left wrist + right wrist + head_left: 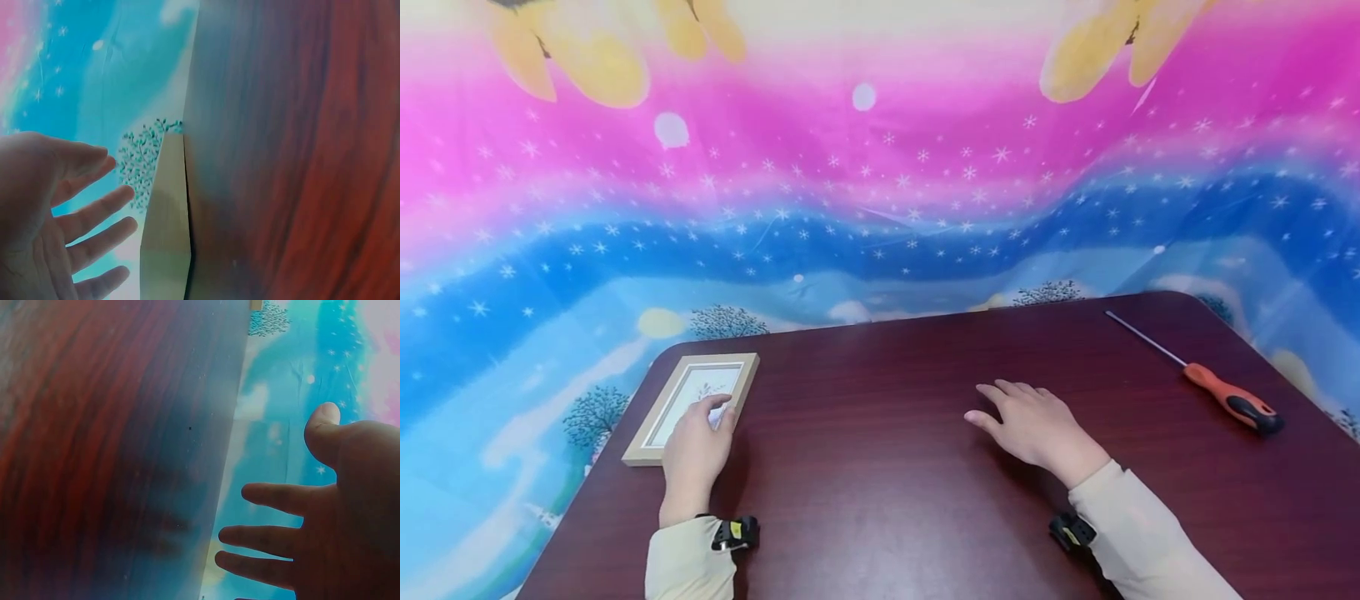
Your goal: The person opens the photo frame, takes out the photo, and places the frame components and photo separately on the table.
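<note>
A wooden picture frame (743,383) with a white mat and a small plant print lies at the table's left edge. Over its lower right part is my left hand (698,437), fingers loosely bent, hiding some of the print. In the left wrist view that hand (69,212) has its fingers spread beside the frame's pale edge (167,219), with nothing in its grasp. My right hand (1033,425) hovers above the table's middle right, empty, palm down. Its fingers are extended and apart in the right wrist view (300,512).
A screwdriver (1228,396) with an orange and black handle lies at the right of the dark red-brown wooden table (865,450), its shaft pointing to the far edge. Behind the table hangs a printed cloth (865,192) in pink and blue with snowflakes.
</note>
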`<control>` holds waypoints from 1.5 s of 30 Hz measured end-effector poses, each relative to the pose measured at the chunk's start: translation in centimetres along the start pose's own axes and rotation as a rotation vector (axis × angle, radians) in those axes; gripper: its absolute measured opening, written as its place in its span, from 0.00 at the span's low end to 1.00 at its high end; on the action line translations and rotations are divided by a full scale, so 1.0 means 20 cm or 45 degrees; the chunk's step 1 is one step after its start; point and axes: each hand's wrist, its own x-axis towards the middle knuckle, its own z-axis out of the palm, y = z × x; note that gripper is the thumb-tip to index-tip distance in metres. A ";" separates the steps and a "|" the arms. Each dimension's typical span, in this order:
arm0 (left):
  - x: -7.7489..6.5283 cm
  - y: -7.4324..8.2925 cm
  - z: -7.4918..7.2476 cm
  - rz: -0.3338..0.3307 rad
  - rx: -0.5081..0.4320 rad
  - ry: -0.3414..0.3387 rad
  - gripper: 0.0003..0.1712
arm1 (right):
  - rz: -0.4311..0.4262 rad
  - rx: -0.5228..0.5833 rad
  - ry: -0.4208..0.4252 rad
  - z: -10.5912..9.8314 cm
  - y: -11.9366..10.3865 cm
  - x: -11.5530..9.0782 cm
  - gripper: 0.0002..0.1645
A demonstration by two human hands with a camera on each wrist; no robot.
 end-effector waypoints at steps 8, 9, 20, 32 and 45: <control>-0.01 -0.05 -0.02 -0.093 -0.030 0.033 0.23 | -0.010 0.000 -0.005 0.00 0.01 -0.01 0.40; -0.01 -0.05 -0.02 -0.099 -0.032 0.036 0.24 | -0.012 0.000 -0.003 0.00 0.01 -0.01 0.40; 0.02 -0.07 -0.07 -0.146 -0.052 0.116 0.25 | -0.040 0.011 -0.013 -0.01 -0.02 0.00 0.41; 0.16 -0.10 -0.15 -0.055 0.014 0.104 0.24 | -0.075 0.023 -0.028 0.00 -0.07 -0.01 0.38; 0.23 -0.35 -0.16 -0.061 0.165 -0.078 0.25 | -0.189 -0.005 0.047 0.06 -0.16 -0.03 0.30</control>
